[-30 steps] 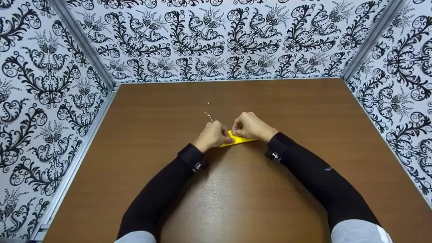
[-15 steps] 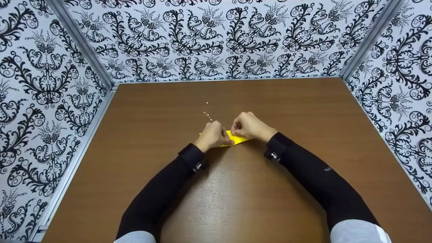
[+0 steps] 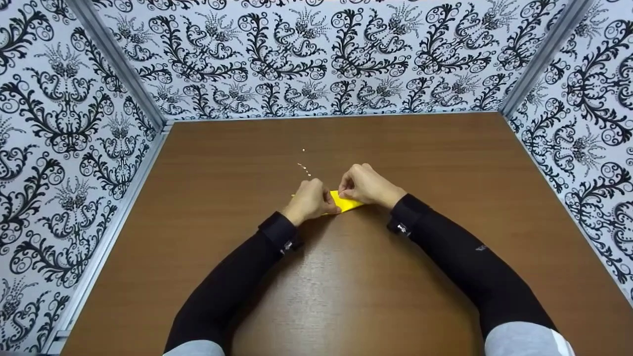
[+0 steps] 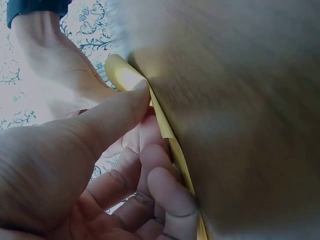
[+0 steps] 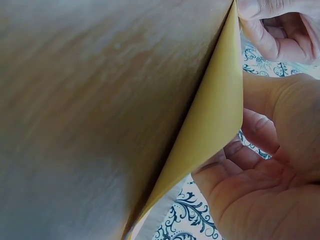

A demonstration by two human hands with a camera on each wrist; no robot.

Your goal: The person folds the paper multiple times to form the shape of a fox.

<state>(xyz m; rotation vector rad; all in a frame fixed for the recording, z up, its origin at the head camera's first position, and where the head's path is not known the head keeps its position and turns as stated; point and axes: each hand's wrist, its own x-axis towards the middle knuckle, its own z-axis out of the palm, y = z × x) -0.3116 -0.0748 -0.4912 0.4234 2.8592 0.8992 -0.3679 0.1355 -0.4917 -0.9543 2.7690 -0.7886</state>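
1. Head view shows the yellow sheet (image 3: 350, 203) around the middle of the table (image 3: 316, 287), between your hands, well apart from the far edge and both far corners.
2. Your left hand (image 3: 311, 200) pinches it: the thumb lies along the surface and the other fingers curl in behind, as the left wrist view shows.
3. Your right hand (image 3: 368, 185) is nearly closed, thumb and finger meeting at the sheet's far edge; in the right wrist view the sheet hides the tips, so you cannot tell how firmly they press.
4. Judging by its thin edge and smooth bow, you are likely handling paper: very light, springy, easily creased and perhaps a little slick.
5. Take hold near the edges with flat fingertips, and leave the curved part unsqueezed; a hard pinch there could leave a stray crease.
6. Small white specks (image 3: 304, 169) lie beyond your left hand, towards the far edge; they are too tiny to identify.
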